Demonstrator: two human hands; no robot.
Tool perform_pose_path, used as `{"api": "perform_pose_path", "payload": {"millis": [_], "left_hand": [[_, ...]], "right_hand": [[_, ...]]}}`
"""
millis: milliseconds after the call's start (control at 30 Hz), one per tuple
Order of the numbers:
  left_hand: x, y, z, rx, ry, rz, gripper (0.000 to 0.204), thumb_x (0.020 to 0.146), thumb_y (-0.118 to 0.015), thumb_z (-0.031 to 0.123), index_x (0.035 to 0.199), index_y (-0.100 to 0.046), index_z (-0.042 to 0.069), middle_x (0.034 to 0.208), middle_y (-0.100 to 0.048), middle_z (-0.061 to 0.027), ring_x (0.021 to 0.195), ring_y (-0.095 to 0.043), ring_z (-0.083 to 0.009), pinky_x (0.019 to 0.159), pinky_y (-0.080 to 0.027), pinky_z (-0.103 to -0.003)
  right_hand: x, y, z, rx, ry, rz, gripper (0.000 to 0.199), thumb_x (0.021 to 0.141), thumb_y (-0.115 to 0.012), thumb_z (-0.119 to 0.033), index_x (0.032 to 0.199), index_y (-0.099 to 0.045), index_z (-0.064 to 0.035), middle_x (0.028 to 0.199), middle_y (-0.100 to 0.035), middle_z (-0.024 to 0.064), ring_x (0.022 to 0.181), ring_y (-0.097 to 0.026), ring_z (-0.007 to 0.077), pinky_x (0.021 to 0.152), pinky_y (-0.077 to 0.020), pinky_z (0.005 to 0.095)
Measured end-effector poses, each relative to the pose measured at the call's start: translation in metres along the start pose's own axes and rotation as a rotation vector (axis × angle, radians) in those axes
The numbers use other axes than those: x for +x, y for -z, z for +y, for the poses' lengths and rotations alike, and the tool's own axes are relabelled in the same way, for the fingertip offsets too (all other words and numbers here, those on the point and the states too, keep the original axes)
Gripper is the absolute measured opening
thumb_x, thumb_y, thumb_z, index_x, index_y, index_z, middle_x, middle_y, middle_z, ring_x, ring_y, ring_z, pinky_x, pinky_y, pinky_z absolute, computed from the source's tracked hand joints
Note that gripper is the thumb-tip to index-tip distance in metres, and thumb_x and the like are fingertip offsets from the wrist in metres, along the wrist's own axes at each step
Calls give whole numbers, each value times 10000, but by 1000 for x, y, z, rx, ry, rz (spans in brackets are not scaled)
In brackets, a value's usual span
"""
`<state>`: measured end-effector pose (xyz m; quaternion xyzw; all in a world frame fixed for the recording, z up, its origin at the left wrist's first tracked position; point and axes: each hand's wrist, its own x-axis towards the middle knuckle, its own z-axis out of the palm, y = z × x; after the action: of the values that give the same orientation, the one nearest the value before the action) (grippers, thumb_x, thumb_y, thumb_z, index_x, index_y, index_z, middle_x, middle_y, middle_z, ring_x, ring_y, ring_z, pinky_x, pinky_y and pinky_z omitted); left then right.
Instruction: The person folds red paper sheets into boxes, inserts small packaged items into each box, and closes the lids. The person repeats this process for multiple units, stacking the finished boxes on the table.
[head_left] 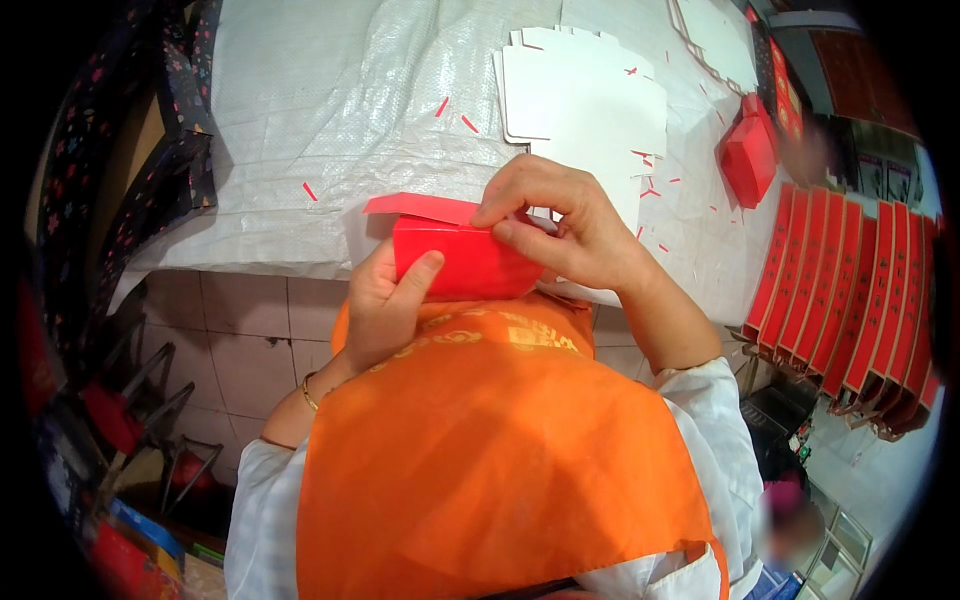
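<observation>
the red piece (460, 265) is in both hands at the near edge of the table, just in front of the orange apron (500, 450). the left hand (385, 300) grasps its left end, thumb pressed on the front face and the other fingers mostly hidden behind. the right hand (565, 215) pinches at the top edge with thumb and forefinger, near the right part of a long flap (425, 207); i cannot tell whether the flap, the edge below it or both are caught between them. as for progress, the piece looks part-worked: a front face is formed and creased along the top, while the flap sticks out past the left side and does not lie flat, so the closing of that edge seems unfinished. the far side is hidden, so i cannot tell what is done there. a faceted red box (750, 155) at the right of the white table cover (330, 130) looks complete in shape, though whether it is the same kind is unclear. thin red scraps (468, 123) lie scattered about, and a stack of white sheets (580, 95) sits beyond the right hand.
</observation>
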<state>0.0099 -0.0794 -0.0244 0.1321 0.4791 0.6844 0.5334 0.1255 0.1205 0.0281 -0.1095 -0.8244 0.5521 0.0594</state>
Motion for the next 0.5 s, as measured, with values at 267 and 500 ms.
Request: {"api": "perform_pose_path", "payload": {"millis": [267,500], "left_hand": [[0,2,-2,23,-10,0,217,1040,-534,83,1206,-618,-28,1155,-681,-57,1026,-615,-95,905,-513,-282],[0,2,-2,15,-7,-49,225,1036,-542,85,1214,-621,-27,1156,-682,-57,1030,-616,-98,902,-513,-282]], "right_hand": [[-3,0,-1,-24,-23,-15,194,801,-647,43,954,-737,-36,996,-673,91,964,-640,227,843,-511,332],[0,4,-10,8,-31,-54,188,811,-669,15,972,-744,-48,1034,-671,93,990,-638,224,861,-507,329]]}}
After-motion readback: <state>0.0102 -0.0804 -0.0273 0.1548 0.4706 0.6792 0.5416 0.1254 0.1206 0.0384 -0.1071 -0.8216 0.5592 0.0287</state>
